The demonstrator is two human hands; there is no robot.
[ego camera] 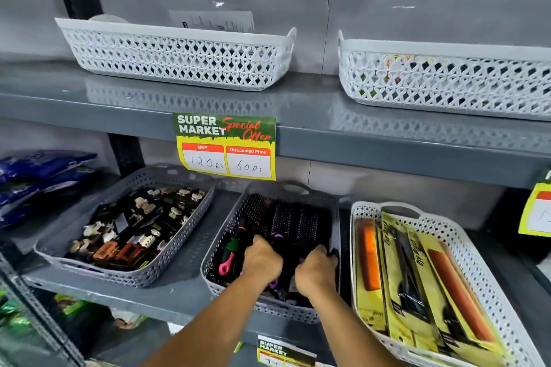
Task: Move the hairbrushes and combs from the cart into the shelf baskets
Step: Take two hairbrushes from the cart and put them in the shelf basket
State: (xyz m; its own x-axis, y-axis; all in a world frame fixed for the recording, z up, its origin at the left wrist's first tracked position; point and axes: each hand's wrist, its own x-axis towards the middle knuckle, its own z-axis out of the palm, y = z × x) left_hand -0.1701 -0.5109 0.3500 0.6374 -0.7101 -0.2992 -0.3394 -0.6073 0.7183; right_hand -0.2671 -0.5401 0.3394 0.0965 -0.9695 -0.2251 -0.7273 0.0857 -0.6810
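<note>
Head view, the only one. Both hands are down inside the middle grey basket (226,235) on the lower shelf (179,295), among the round hairbrushes (286,217). The left hand (262,259) is curled, knuckles up, over dark brush handles near a purple one; the fingers look closed on something, but exactly which brush is hidden under the hand. The right hand (316,272) is also curled and sunk among black brushes at the basket's right side; I cannot tell whether it grips or only presses. A pink-handled brush (226,267) and a green one lie just beside the left hand.

Step in hand, as I judge it: setting brushes down and settling them in this basket. To do it well, lay the handles toward the front and the barrels toward the back like the ones already there, let go only once they rest flat, and keep them below the rim so none roll out.

Combs: packaged dye-brush and comb cards (417,271) sit in the white basket (465,250) just right of the middle one. The hair-clip basket (125,226) is to the left; nothing goes there. The upper shelf holds two white baskets (176,59), and the left one looks nearly empty. A special-offer price tag (225,146) hangs from the upper shelf edge. The cart is not in view.
</note>
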